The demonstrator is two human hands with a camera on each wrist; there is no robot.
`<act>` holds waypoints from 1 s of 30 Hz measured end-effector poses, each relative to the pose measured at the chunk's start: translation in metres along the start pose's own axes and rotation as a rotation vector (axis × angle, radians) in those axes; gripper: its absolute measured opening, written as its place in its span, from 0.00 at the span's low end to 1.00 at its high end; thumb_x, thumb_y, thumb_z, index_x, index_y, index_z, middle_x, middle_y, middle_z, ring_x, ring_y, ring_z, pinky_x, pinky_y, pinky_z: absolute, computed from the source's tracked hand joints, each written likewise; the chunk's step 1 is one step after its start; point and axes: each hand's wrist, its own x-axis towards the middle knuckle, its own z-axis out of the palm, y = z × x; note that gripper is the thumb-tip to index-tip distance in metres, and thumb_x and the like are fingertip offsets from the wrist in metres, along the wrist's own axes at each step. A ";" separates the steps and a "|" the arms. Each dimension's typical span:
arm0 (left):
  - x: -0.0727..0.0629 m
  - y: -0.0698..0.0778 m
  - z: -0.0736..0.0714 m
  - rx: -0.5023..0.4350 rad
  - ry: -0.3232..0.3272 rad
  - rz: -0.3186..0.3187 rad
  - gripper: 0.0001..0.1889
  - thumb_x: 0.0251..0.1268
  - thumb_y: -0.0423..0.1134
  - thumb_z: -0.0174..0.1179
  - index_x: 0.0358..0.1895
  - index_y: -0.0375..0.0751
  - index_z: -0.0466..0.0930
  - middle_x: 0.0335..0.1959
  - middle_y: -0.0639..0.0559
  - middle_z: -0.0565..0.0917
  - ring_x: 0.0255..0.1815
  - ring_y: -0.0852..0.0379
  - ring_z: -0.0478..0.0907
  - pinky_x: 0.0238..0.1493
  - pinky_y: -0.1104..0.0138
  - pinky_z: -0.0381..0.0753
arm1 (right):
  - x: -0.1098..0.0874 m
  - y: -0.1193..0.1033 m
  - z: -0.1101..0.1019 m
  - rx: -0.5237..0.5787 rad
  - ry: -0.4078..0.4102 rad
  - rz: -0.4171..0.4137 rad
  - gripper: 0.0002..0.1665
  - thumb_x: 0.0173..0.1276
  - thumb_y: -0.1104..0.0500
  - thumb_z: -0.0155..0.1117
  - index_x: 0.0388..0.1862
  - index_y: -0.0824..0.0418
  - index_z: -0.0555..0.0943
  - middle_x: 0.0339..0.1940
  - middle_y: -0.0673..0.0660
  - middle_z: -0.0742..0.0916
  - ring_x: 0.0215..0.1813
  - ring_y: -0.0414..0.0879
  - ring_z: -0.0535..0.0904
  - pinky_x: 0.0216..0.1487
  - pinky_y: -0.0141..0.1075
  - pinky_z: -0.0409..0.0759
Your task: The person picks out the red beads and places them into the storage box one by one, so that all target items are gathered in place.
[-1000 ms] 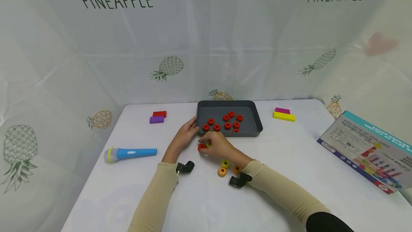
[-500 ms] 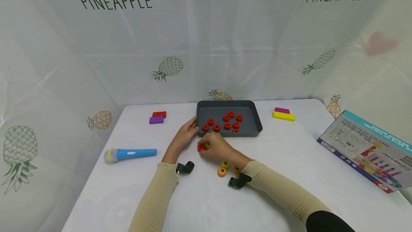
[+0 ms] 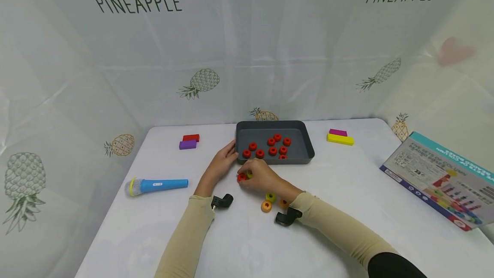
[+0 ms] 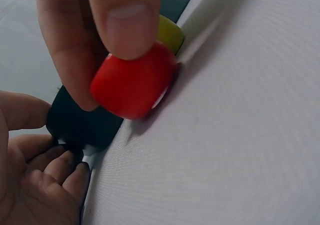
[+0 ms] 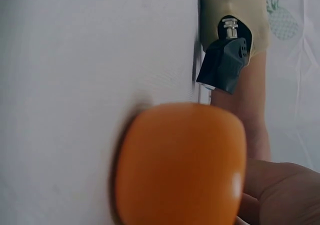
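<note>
My right hand (image 3: 262, 174) pinches a red bead (image 4: 132, 82) at the white tabletop, just in front of a dark grey tray (image 3: 258, 130). A yellow-green bead (image 4: 170, 33) sits right behind it, partly covered by the fingers in the left wrist view. My left hand (image 3: 221, 164) grips the tray's near left corner, thumb along the side and fingers curled at the edge. Several red beads (image 3: 271, 141) lie in the tray. Under the right forearm are another yellow-green bead (image 3: 270, 197) and two orange beads (image 3: 266, 206), one close up in the right wrist view.
A blue toy microphone (image 3: 158, 185) lies at the left. Red and purple blocks (image 3: 188, 144) are at the back left, with magenta and yellow blocks (image 3: 340, 139) at the back right. A printed box (image 3: 440, 183) stands at the right edge.
</note>
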 end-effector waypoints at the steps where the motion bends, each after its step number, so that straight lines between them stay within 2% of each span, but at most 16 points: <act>1: 0.000 0.001 0.000 0.005 -0.008 -0.005 0.32 0.79 0.39 0.50 0.81 0.41 0.52 0.80 0.41 0.59 0.81 0.48 0.59 0.82 0.53 0.54 | 0.000 -0.001 -0.001 0.002 -0.002 0.002 0.14 0.59 0.59 0.78 0.45 0.59 0.90 0.42 0.50 0.90 0.48 0.43 0.82 0.52 0.39 0.79; 4: -0.006 0.014 -0.002 0.016 -0.031 -0.016 0.32 0.79 0.37 0.49 0.81 0.38 0.50 0.80 0.38 0.58 0.81 0.46 0.58 0.81 0.53 0.55 | -0.001 -0.004 -0.004 0.012 -0.004 0.003 0.14 0.59 0.60 0.77 0.45 0.60 0.90 0.43 0.51 0.90 0.48 0.44 0.82 0.51 0.38 0.80; 6: -0.007 0.015 -0.003 0.014 -0.033 -0.017 0.33 0.79 0.37 0.49 0.81 0.37 0.50 0.80 0.38 0.58 0.81 0.46 0.58 0.81 0.53 0.55 | -0.001 -0.005 -0.006 0.008 -0.001 -0.002 0.14 0.60 0.60 0.77 0.46 0.60 0.90 0.43 0.51 0.90 0.48 0.44 0.82 0.51 0.38 0.80; 9: -0.006 0.012 -0.002 0.003 -0.013 0.003 0.33 0.78 0.38 0.50 0.81 0.39 0.52 0.80 0.39 0.59 0.80 0.46 0.60 0.81 0.53 0.56 | 0.001 -0.007 -0.010 -0.006 0.010 -0.024 0.14 0.59 0.60 0.77 0.46 0.60 0.90 0.42 0.51 0.91 0.46 0.44 0.82 0.49 0.36 0.79; 11: -0.001 0.001 0.000 -0.009 0.006 0.012 0.33 0.78 0.39 0.51 0.81 0.41 0.53 0.80 0.41 0.61 0.80 0.47 0.60 0.82 0.53 0.55 | 0.002 -0.007 -0.012 -0.009 0.014 -0.036 0.15 0.59 0.60 0.77 0.46 0.60 0.90 0.42 0.51 0.91 0.43 0.44 0.81 0.45 0.34 0.78; 17: -0.002 0.000 0.001 0.005 0.031 0.015 0.33 0.77 0.38 0.52 0.81 0.41 0.55 0.78 0.41 0.65 0.79 0.47 0.62 0.81 0.53 0.57 | 0.005 -0.007 -0.020 0.020 -0.005 -0.040 0.16 0.60 0.60 0.76 0.47 0.62 0.90 0.43 0.52 0.91 0.35 0.44 0.78 0.34 0.28 0.75; 21: -0.003 0.001 0.000 0.006 0.032 0.015 0.32 0.77 0.38 0.51 0.81 0.41 0.55 0.77 0.41 0.66 0.79 0.48 0.62 0.81 0.53 0.56 | 0.006 -0.007 -0.025 0.034 0.002 -0.036 0.16 0.60 0.60 0.76 0.48 0.62 0.90 0.44 0.52 0.91 0.39 0.41 0.80 0.37 0.26 0.76; 25: -0.004 0.002 0.000 0.004 0.031 0.020 0.32 0.77 0.38 0.51 0.81 0.41 0.55 0.77 0.41 0.66 0.80 0.48 0.62 0.82 0.53 0.56 | 0.007 -0.006 -0.033 0.082 0.019 -0.044 0.16 0.59 0.62 0.76 0.47 0.63 0.90 0.44 0.53 0.91 0.42 0.43 0.83 0.41 0.28 0.80; 30: 0.000 -0.003 0.001 -0.004 0.009 0.050 0.33 0.76 0.37 0.51 0.81 0.39 0.54 0.79 0.40 0.64 0.79 0.45 0.62 0.81 0.52 0.57 | 0.009 -0.003 -0.043 0.079 0.038 -0.036 0.16 0.59 0.62 0.76 0.47 0.63 0.90 0.42 0.54 0.90 0.39 0.48 0.83 0.39 0.29 0.82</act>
